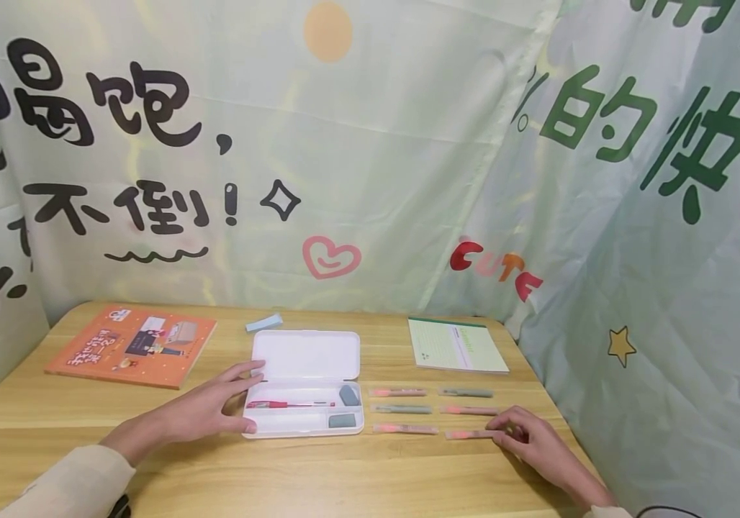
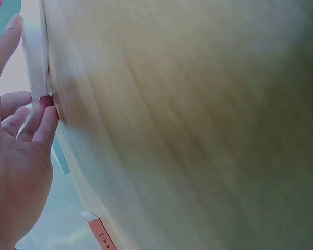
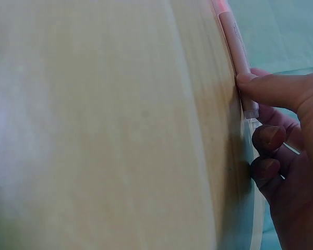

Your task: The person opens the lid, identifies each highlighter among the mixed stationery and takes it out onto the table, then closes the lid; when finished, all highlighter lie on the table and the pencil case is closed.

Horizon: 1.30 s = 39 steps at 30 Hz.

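A white pencil case [image 1: 306,424] lies with its lid [image 1: 306,354] raised back, holding a red pen [image 1: 289,404] and two grey-green erasers [image 1: 342,421]. My left hand [image 1: 204,406] rests against the case's left side, thumb by the front corner and fingertips by the hinge. In the left wrist view, those fingers [image 2: 44,127] touch the case's edge [image 2: 35,57]. My right hand [image 1: 532,442] pinches the end of a pink highlighter [image 1: 463,434] between thumb and fingers, low over the table. Several other pink and grey-green highlighters [image 1: 402,409] lie in two columns right of the case.
An orange book [image 1: 130,345] lies at the back left of the wooden table [image 1: 227,482]. Behind the case is a small light-blue object [image 1: 264,323]. A pale green notebook [image 1: 457,345] lies at the back right. Printed cloth [image 1: 396,144] hangs behind and beside the table.
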Motion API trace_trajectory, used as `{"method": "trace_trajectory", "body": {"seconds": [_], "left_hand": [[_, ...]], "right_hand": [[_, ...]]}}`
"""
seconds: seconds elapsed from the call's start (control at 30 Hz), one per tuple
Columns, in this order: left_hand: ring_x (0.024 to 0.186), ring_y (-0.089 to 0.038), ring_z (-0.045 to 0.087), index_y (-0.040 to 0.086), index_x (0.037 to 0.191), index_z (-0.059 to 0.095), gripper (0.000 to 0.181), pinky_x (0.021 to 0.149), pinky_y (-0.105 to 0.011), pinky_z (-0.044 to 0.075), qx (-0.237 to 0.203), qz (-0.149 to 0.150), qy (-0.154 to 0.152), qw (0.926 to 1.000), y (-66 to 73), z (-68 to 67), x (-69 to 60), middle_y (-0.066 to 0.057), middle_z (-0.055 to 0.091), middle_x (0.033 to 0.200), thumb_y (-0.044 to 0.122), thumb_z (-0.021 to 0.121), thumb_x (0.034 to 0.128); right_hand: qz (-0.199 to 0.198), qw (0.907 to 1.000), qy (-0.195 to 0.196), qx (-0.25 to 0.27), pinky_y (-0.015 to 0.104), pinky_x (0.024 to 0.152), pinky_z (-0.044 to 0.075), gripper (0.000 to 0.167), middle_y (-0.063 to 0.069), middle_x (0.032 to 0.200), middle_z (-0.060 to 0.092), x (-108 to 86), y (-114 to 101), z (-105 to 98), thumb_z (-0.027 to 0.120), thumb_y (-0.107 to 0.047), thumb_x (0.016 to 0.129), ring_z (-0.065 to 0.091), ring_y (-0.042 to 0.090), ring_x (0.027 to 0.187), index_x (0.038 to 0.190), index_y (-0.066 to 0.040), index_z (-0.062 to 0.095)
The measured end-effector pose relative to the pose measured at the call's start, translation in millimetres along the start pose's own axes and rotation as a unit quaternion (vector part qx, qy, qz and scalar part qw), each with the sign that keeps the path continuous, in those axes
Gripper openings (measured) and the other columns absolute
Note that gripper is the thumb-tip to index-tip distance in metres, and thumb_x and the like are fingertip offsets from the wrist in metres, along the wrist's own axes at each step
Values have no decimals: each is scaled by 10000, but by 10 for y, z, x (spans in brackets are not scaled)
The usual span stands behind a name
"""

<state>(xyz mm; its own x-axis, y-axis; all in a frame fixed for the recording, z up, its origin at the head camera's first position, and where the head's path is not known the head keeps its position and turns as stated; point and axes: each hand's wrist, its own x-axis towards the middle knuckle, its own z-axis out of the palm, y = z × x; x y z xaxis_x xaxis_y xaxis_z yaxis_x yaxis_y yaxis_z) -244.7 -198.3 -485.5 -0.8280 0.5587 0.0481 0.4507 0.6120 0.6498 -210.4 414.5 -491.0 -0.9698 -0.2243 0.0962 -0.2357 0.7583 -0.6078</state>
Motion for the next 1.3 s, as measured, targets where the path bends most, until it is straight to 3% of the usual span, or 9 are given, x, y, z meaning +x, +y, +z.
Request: {"method": "trace_trajectory", "body": {"seconds": [0.67,1.03,1.3], "left_hand": [[1609,-528,296,10,1636,465,968,1218,-731,347,74,16,9,10000,-24,23,6,-152,277,1790,585,802,934],[1608,-532,294,7,1637,462,970,1218,-733,343,57,47,17,10000,-19,18,3,-151,278,1789,584,802,935],[1607,-520,308,-1,1633,465,983,1220,-728,337,81,51,58,9999,-12,11,3,-152,289,1786,588,808,924]], "right_hand": [[112,9998,-156,40,261,601,376,100,-44,851,531,-27,-12,-8,822,-217,986,459,34,712,1081,-205,791],[40,9999,-65,93,251,592,397,128,-68,857,559,-34,-26,-18,844,-270,970,469,32,696,1080,-229,793],[-69,9998,101,160,255,610,395,137,-65,920,607,16,-164,-113,831,-264,982,476,41,721,1107,-225,790]]}}
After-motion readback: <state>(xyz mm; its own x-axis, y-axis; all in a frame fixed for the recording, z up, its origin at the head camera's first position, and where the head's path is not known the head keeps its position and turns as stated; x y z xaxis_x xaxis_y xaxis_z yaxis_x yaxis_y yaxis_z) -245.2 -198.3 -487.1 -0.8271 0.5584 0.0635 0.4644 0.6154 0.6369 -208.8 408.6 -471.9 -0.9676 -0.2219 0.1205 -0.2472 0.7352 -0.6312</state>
